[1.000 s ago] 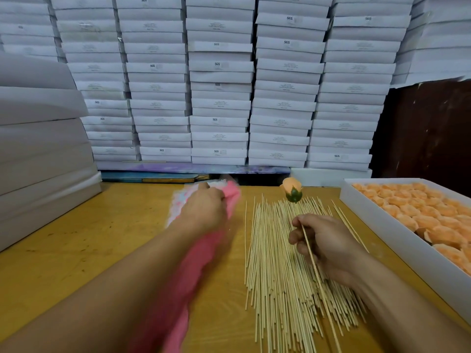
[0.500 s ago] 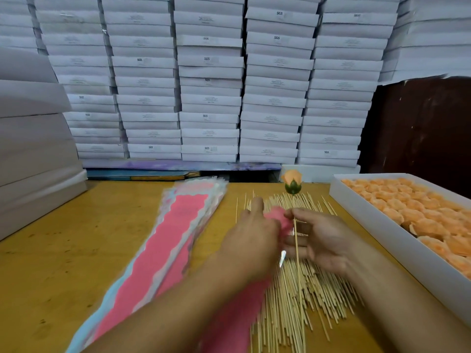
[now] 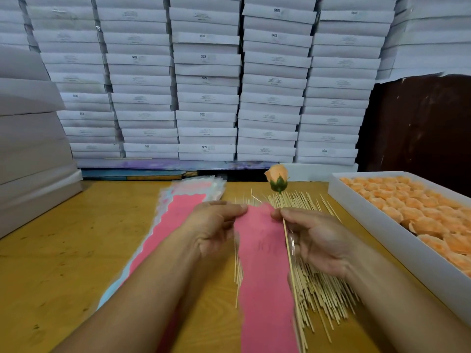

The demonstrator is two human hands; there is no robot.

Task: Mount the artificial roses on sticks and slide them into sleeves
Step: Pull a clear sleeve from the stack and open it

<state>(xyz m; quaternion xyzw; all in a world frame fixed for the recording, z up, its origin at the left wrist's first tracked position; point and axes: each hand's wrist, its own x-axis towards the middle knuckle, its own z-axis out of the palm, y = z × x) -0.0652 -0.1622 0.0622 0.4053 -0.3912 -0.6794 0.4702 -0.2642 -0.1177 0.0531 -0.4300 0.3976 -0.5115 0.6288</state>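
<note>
A pink sleeve [image 3: 265, 263] is held over the stick pile [image 3: 323, 284] on the table [image 3: 63, 263]. Its top edge is pinched at the left corner by the left hand [image 3: 214, 228] and at the right corner by the right hand [image 3: 318, 240]. In the right hand's fingers a stick [image 3: 290, 261] is also gripped, along the sleeve's right edge. The rose [image 3: 276, 178] is seen mounted on that stick's upper end, above and beyond both hands, clear of the sleeve. Whether the sleeve mouth is already parted cannot be told; the lower sleeve is blurred.

The step in hand is judged to be the opening of the sleeve for insertion. For good work, the two film layers should be separated at the top edge before the stick is moved. The bare end of the stick is best fed first, so that the petals are not crushed. The stick should be kept parallel to the sleeve, or the film may be pierced.

Further sleeves [image 3: 183, 200] are stacked to the left. Unmounted roses are held in a white tray [image 3: 382, 225] at the right. Stacked white boxes [image 3: 204, 85] are noted behind.
</note>
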